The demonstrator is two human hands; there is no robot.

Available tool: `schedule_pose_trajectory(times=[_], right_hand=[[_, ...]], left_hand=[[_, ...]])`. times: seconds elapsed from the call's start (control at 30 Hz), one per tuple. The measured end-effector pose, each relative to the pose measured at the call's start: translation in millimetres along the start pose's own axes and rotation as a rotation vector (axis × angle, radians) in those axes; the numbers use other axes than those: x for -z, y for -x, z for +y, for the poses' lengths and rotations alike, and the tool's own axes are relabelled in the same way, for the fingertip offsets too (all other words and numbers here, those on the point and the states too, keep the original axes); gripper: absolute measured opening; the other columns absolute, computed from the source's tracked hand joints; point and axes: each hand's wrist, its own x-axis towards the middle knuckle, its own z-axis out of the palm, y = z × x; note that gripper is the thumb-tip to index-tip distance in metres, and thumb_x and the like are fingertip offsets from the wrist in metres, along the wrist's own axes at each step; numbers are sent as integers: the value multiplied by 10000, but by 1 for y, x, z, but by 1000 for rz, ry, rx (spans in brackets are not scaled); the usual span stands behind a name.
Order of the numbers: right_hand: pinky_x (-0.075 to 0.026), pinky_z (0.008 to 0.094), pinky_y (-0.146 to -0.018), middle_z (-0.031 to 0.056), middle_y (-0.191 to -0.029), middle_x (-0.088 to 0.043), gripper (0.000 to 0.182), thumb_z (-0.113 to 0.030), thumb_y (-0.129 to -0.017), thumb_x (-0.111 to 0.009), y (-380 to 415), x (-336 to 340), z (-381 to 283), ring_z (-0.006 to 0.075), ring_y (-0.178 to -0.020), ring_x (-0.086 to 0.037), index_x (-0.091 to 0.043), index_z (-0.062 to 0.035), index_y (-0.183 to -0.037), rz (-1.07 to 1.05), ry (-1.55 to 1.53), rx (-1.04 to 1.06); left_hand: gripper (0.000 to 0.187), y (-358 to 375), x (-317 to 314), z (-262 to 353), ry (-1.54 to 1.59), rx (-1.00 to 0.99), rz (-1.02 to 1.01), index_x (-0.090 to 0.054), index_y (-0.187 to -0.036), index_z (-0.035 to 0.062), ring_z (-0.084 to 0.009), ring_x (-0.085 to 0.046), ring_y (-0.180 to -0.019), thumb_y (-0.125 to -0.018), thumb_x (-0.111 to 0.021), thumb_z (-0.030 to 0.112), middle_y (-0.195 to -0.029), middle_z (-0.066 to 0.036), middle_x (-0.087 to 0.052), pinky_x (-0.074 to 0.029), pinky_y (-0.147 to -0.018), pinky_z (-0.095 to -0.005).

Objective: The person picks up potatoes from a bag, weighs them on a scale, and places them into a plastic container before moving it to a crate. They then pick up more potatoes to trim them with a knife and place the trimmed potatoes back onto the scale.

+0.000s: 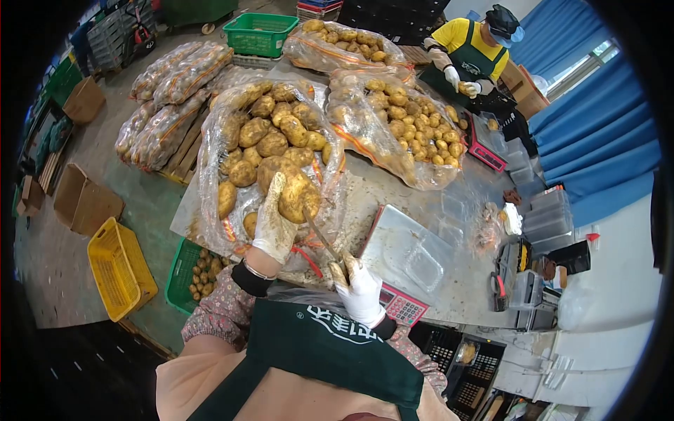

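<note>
In a dirt-stained white glove, my left hand (275,228) grips a large muddy potato (300,199). My right hand (360,289), also gloved in white, is closed around a knife (321,236) whose narrow blade points up and left, its tip right at the potato's lower edge. Just beyond my left hand lies an open plastic sack of potatoes (260,133) on the table. Right of the knife sits a red-framed digital scale (404,306) with a clear plastic tray (411,256) on its pan.
Another open sack of smaller potatoes (421,130) is at the far right, near a co-worker (470,59) holding a potato beside a second scale (486,156). Full sacks (175,98) are stacked on the left. A green crate (181,281) and yellow crate (119,270) stand on the floor.
</note>
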Motion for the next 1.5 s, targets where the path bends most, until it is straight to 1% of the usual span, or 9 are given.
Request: schedule_pose_trajectory(times=[0.13, 0.2, 0.4, 0.73, 0.93, 1.03, 1.07, 1.27, 1.5], right_hand=[[-455, 287, -511, 67, -723, -620, 212, -121, -876, -691, 5, -8, 0, 146, -558, -577, -634, -14, -1050, 100, -298, -109], [-405, 220, -488, 24, -719, -606, 165, -120, -972, -567, -1, 4, -6, 64, -546, -510, -612, -7, -1083, 97, -811, -733], [-460, 245, -569, 44, -733, -637, 183, -119, -954, -581, -1, -3, 4, 109, -598, -571, -629, -33, -1109, 94, -335, -329], [-514, 304, -670, 120, -851, -671, 310, -92, -741, -805, -65, -17, -25, 222, -729, -660, -643, -18, -996, 240, -402, -41], [-508, 287, -677, 104, -795, -666, 178, -129, -826, -753, -61, -20, -10, 148, -715, -625, -637, -42, -930, 276, -319, -293], [-494, 277, -708, 99, -856, -670, 208, -170, -873, -699, -62, -10, 14, 139, -747, -613, -650, -34, -1024, 198, -294, -350], [-515, 339, -714, 170, -922, -667, 261, -168, -884, -676, -59, -6, 22, 263, -796, -657, -620, 1, -1074, 111, -329, -359], [-516, 338, -778, 185, -994, -665, 232, -109, -913, -612, -61, 15, 19, 291, -888, -665, -621, 19, -1106, -112, -458, -303], [-519, 374, -870, 188, -1144, -648, 378, -138, -907, -625, -78, 28, -6, 354, -1043, -641, -573, -52, -1272, -345, -589, -64]], left_hand=[[397, -2, 2, 0, -14, -15, -8, -503, -1310, 66, -217, -555, -1185, -958, -597, 223, -1268, -85, -577, -475, -1013, -389], [394, -1, 4, -1, -32, -22, -25, -504, -1308, 64, -217, -553, -1191, -959, -596, 221, -1270, -84, -576, -475, -1014, -396], [409, -2, 7, -7, -108, -34, -26, -498, -1317, 65, -226, -551, -1199, -959, -598, 235, -1276, -85, -575, -468, -1018, -427], [388, 7, 12, -17, -230, 84, -166, -516, -1292, 36, -231, -595, -1131, -957, -588, 216, -1248, -98, -592, -503, -956, -411], [508, -1, 24, -4, -208, 153, -268, -460, -1342, 16, -257, -581, -1160, -925, -613, 262, -1271, -127, -580, -478, -996, -426], [779, -15, 47, 2, -2, 352, -324, -341, -1440, 55, -399, -494, -1239, -853, -637, 472, -1388, -200, -468, -359, -1056, -621], [779, -21, 64, 3, -6, 350, -321, -341, -1440, 55, -399, -494, -1239, -853, -637, 472, -1388, -200, -468, -359, -1056, -621], [923, -1, 63, 28, -308, 375, -562, -337, -1442, 45, -364, -520, -1226, -748, -765, 476, -1370, -202, -486, -420, -1047, -519], [997, -11, 47, 44, -692, 435, -727, -330, -1428, -17, -234, -532, -1207, -621, -879, 189, -1327, -132, -528, -432, -1025, -376]])
